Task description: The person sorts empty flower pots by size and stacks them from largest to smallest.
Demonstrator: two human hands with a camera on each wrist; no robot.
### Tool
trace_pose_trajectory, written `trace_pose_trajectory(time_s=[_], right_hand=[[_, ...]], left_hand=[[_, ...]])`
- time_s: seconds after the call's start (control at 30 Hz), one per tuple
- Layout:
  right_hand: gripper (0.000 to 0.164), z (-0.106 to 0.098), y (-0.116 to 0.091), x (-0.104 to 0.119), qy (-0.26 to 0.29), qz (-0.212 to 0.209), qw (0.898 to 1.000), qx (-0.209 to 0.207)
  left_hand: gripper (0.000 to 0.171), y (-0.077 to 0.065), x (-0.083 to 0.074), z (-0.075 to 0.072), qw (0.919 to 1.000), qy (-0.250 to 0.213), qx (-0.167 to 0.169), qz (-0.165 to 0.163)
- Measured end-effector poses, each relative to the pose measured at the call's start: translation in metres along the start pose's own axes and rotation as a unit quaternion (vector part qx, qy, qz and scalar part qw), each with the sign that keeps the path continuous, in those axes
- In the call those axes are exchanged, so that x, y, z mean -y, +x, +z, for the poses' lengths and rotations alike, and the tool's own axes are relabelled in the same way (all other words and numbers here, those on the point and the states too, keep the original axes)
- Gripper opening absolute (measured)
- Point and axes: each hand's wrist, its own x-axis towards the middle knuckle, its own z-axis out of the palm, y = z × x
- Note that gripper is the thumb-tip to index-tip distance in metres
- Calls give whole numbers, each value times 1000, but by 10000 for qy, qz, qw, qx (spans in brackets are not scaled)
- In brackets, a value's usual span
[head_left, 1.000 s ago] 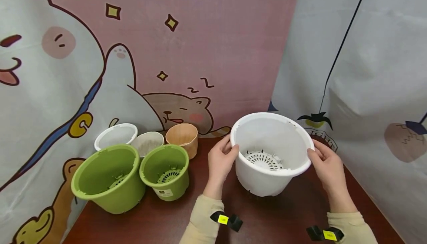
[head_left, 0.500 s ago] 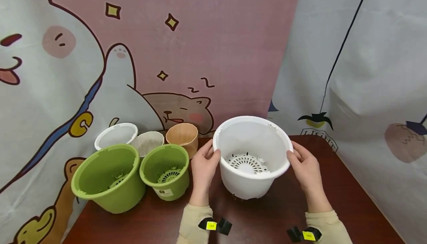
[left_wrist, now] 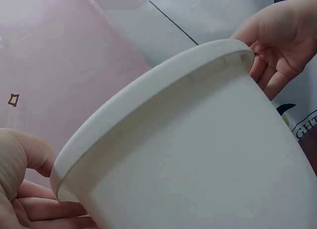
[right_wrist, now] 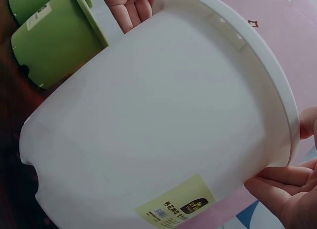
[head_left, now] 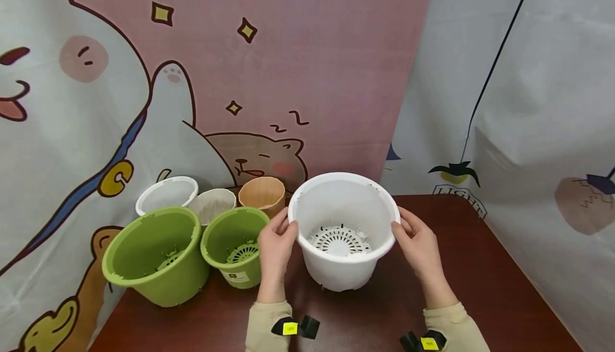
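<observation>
A large white plastic flowerpot (head_left: 338, 272) with a slotted bottom stands upright between both hands in the head view. My left hand (head_left: 276, 248) pinches its rim on the left, thumb on top and fingers under the lip. On the opposite side my right hand (head_left: 419, 245) grips the rim the same way. The right wrist view shows a yellow-green label (right_wrist: 176, 201) on the pot's wall. Just left of my left hand is a smaller green flowerpot (head_left: 240, 274), partly covered by that hand in the head view.
A large green flowerpot (head_left: 165, 290) stands at the left. Behind the green pots are a white pot (head_left: 168, 192), a small off-white pot (head_left: 213, 205) and an orange-tan pot (head_left: 263, 194). The dark red-brown table (head_left: 461, 266) meets printed cloth (head_left: 346, 74) at the back.
Both hands have carried the white flowerpot leftward and slightly nearer, toward the small green pot. The grip on its rim stays the same, and the other pots have not moved.
</observation>
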Motion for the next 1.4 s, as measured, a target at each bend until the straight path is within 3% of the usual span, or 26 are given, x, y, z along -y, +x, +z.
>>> trace_pose_trajectory(time_s=[0.4,0.83,1.4], right_hand=[[46,13,-1,0,-15,-165,9996,215],[46,21,3,-2,130,-117,9992,367],[48,24,5,-7,321,75,9985,427]], left_hand=[[36,5,5,-14,9996,-13,-273,42],[35,9,10,-18,9987,196,-470,-88],[34,13,15,-19,9987,263,-385,-183]])
